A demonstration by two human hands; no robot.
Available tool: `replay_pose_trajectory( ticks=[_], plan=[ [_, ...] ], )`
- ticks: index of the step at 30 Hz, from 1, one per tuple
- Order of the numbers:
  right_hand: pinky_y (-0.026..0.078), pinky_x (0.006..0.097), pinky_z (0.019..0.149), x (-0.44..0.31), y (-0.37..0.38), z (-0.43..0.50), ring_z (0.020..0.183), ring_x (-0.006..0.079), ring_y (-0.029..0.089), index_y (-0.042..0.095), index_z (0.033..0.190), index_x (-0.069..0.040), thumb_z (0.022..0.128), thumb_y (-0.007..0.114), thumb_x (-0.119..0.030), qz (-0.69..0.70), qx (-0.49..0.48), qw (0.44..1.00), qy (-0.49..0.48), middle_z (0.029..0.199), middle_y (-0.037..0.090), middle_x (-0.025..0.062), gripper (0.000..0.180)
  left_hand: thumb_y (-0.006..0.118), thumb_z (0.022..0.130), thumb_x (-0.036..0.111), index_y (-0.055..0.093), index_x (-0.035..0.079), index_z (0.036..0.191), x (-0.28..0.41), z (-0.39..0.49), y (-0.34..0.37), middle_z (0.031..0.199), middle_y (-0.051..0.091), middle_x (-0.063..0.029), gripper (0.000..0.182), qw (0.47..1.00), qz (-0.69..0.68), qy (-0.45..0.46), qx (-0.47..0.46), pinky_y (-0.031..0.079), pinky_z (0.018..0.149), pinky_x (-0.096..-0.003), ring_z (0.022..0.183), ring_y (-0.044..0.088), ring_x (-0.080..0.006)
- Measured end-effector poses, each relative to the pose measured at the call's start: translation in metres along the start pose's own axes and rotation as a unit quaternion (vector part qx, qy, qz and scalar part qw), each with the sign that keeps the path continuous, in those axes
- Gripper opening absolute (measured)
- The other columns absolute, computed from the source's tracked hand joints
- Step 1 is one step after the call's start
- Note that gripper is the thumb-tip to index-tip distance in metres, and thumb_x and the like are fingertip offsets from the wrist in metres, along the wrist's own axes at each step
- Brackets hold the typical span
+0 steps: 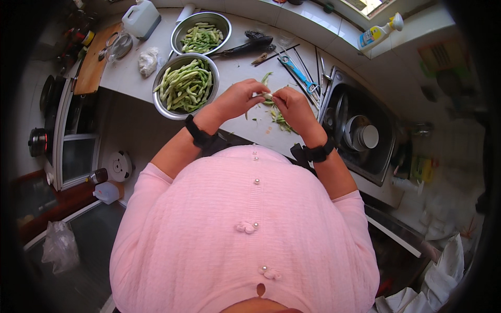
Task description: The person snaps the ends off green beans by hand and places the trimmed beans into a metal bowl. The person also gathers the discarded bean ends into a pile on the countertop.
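Above the light countertop (238, 127), my left hand (239, 98) and my right hand (291, 105) pinch the two ends of a pale green bean pod (266, 95) between their fingertips. Green trimmings (281, 119) lie on the counter just beneath and beside my right hand. Left of my left hand is a steel bowl (157, 102) heaped with long green beans (186, 86). Behind it a second steel bowl (173, 39) holds shorter bean pieces (201, 38). Each wrist wears a black strap.
Dark eggplants (246, 47) lie at the back, beside chopsticks and a blue-handled peeler (299, 72). A sink (385, 164) with stacked bowls (358, 133) is at the right. Farther left are a crumpled plastic bag (148, 62), a plastic jug (140, 19) and a wooden board (91, 72).
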State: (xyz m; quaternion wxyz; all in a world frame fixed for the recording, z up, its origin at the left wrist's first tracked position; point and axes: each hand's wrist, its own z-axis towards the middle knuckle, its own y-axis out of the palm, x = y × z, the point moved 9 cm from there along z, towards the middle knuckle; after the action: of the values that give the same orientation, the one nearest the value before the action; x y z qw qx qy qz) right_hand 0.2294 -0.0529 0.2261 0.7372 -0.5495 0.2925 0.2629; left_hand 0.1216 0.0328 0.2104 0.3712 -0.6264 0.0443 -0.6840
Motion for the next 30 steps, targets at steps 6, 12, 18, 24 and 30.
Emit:
replay_pose_trajectory(
  ticks=[6, 12, 18, 24, 30],
  plan=[
    [0.049, 0.0401, 0.067, 0.01, 0.016, -0.001, 0.073, 0.0335, 0.063, 0.068, 0.092, 0.003, 0.091, 0.063, -0.006, 0.089, -0.047, 0.991, 0.087, 0.081, 0.065, 0.0189, 0.01, 0.071, 0.088, 0.007, 0.065, 0.004, 0.101, 0.012, -0.006, 0.005, 0.093, 0.065, -0.0139, 0.015, 0.994, 0.079, 0.068, 0.02, 0.054, 0.072, -0.0399, 0.081, 0.065, -0.0327],
    [0.044, 0.0328, 0.058, 0.021, 0.014, -0.001, 0.062, 0.0157, 0.057, 0.066, 0.086, 0.003, 0.089, 0.061, -0.012, 0.073, -0.053, 0.988, 0.129, 0.068, 0.062, 0.0103, 0.016, 0.068, 0.089, 0.004, 0.064, 0.003, 0.102, 0.021, -0.009, 0.009, 0.094, 0.064, -0.0139, 0.014, 0.993, 0.069, 0.09, 0.041, 0.053, 0.075, -0.04, 0.084, 0.064, -0.0339],
    [0.039, 0.0236, 0.056, 0.042, 0.034, -0.007, 0.062, 0.0075, 0.051, 0.067, 0.092, 0.001, 0.092, 0.057, -0.015, 0.421, -0.086, 0.876, 0.216, 0.07, 0.057, -0.0022, 0.018, 0.066, 0.091, 0.005, 0.066, 0.003, 0.105, 0.023, -0.006, 0.0, 0.094, 0.067, -0.0124, 0.015, 0.992, 0.029, 0.072, 0.102, 0.054, 0.074, -0.0369, 0.083, 0.067, -0.0282],
    [0.04, 0.0215, 0.055, 0.107, -0.002, -0.02, 0.06, 0.0065, 0.049, 0.066, 0.091, -0.002, 0.095, 0.052, -0.015, 0.414, 0.088, 0.86, 0.284, 0.07, 0.054, -0.0018, 0.019, 0.057, 0.1, 0.003, 0.061, -0.001, 0.113, -0.017, -0.007, -0.04, 0.098, 0.068, -0.0058, 0.014, 0.958, -0.211, -0.034, 0.193, 0.055, 0.075, -0.0252, 0.079, 0.065, -0.0099],
    [0.05, 0.0248, 0.061, 0.086, 0.016, -0.017, 0.067, 0.0099, 0.06, 0.065, 0.106, 0.001, 0.1, 0.054, -0.018, 0.228, 0.02, 0.953, 0.2, 0.079, 0.063, 0.0012, 0.023, 0.057, 0.102, 0.008, 0.059, -0.001, 0.117, -0.024, -0.007, -0.04, 0.103, 0.068, -0.0049, 0.018, 0.963, -0.202, -0.039, 0.172, 0.056, 0.079, -0.0248, 0.082, 0.065, -0.0095]
  ],
)
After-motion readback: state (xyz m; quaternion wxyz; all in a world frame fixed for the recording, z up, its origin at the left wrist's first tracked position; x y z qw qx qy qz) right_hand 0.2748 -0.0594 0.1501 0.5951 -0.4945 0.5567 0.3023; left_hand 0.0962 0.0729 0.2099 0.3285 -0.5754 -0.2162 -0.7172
